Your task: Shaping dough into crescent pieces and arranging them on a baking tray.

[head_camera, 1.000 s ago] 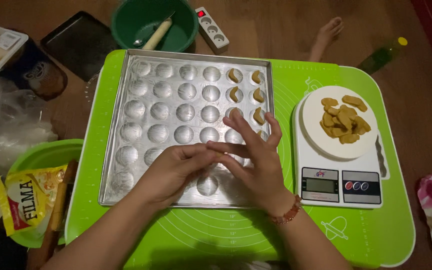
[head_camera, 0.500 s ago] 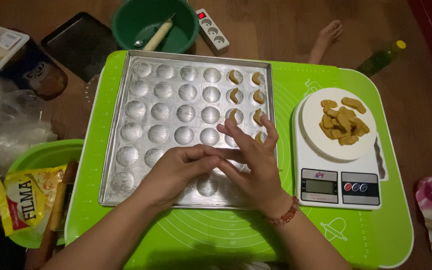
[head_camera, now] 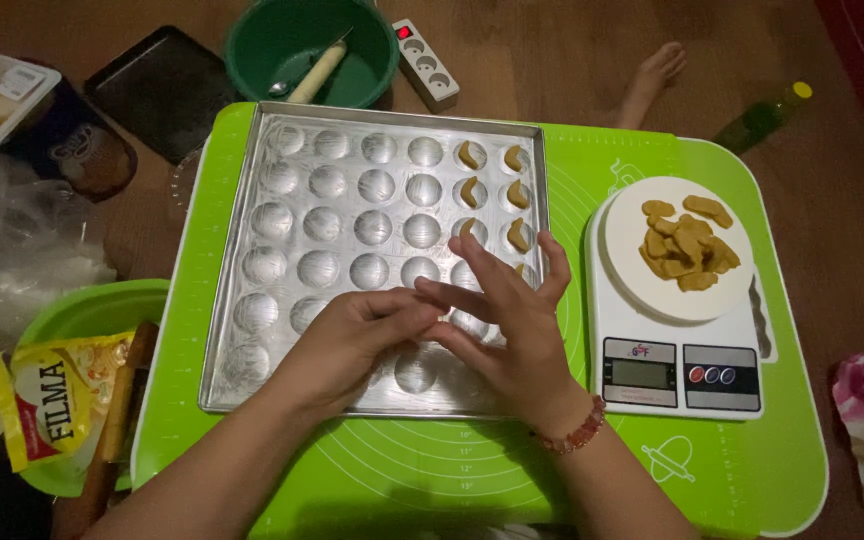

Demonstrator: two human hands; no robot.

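My left hand and my right hand are pressed together, palm to palm, above the near right part of a metal tray with rows of round wells. The right fingers are spread and point away from me. Whatever lies between the palms is hidden. Several wells in the tray's two right columns hold small curved pieces of brown dough. A beaded bracelet circles my right wrist. To the right, a white kitchen scale carries a white plate with a pile of dough pieces.
Tray and scale rest on a green baking mat. Behind it are a green bowl with a spoon, a power strip, a dark tray, a bottle and someone's foot. A yellow packet lies on a green plate, left.
The two hands have stayed together over the tray, sliding slightly against each other; the right fingers now reach a little farther left across the left hand.
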